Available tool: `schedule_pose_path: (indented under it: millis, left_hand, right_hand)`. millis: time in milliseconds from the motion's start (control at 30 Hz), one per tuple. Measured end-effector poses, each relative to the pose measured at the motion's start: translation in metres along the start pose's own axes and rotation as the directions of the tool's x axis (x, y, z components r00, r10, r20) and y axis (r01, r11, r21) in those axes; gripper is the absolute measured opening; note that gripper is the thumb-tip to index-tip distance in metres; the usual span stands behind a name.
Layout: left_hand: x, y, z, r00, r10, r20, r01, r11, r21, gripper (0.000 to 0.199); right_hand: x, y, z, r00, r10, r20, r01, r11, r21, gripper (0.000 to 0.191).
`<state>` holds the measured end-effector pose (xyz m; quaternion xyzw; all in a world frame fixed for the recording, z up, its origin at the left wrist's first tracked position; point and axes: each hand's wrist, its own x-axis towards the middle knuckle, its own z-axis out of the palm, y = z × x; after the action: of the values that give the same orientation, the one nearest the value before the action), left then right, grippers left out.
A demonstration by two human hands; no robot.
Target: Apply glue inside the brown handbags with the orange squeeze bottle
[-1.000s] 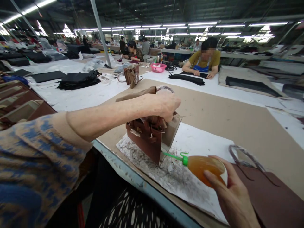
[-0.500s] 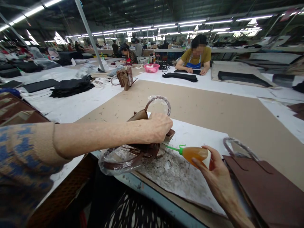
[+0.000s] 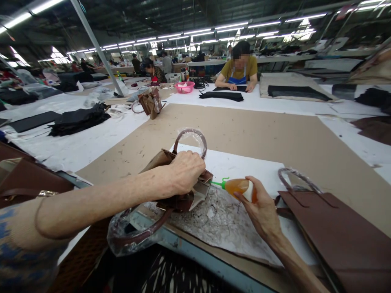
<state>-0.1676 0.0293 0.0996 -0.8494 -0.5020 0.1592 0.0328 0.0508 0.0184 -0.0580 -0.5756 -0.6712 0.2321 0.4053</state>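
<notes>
A brown handbag [image 3: 157, 159] lies at the table's near edge, its two handles wrapped in clear plastic. One handle [image 3: 191, 132] arches up behind it; the other hangs over the edge towards me. My left hand [image 3: 187, 171] is closed on the bag's upper edge, and its fingertips are hidden behind the knuckles. In my right hand [image 3: 259, 203] is a squeeze bottle [image 3: 236, 188] of amber liquid, probably glue, lying nearly level. Its thin green nozzle [image 3: 218, 184] points left, with the tip at the bag's side edge; whether it touches I cannot tell.
A second brown handbag [image 3: 342, 228] lies flat at the right. Beneath the work is a stained white sheet [image 3: 214, 215] on brown board [image 3: 259, 130]. Further off are another bag [image 3: 150, 101], black pieces [image 3: 79, 120], a pink basin [image 3: 184, 87] and a co-worker [image 3: 238, 69].
The view has shifted slightly, with more of the bag showing. My left hand still grips the bag. The bottle's nozzle remains by the bag's edge.
</notes>
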Motion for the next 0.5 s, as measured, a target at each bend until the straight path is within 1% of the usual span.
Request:
schedule_pose_path:
  millis: [100,267,433,500]
  left_hand:
    - [-0.007,0.002,0.003,1.0,0.011,-0.005,-0.011,1.0,0.01,0.017]
    - [-0.018,0.008,0.005,0.999,0.023,0.037,-0.025,0.999,0.038,0.021]
    - [-0.024,0.01,0.009,0.999,0.025,0.029,-0.025,0.999,0.024,0.021]
    - [-0.025,0.011,0.011,0.999,0.029,0.033,-0.03,0.999,0.025,0.021]
  right_hand:
    - [-0.002,0.001,-0.001,0.999,0.029,0.019,-0.029,1.0,0.007,0.053]
    - [-0.011,0.001,-0.007,0.994,0.072,0.079,-0.076,0.996,0.046,0.051]
    - [-0.022,-0.004,-0.011,0.991,0.107,0.085,-0.109,0.994,0.024,0.05]
    - [-0.024,-0.007,-0.012,0.987,0.121,0.105,-0.127,0.99,0.059,0.049]
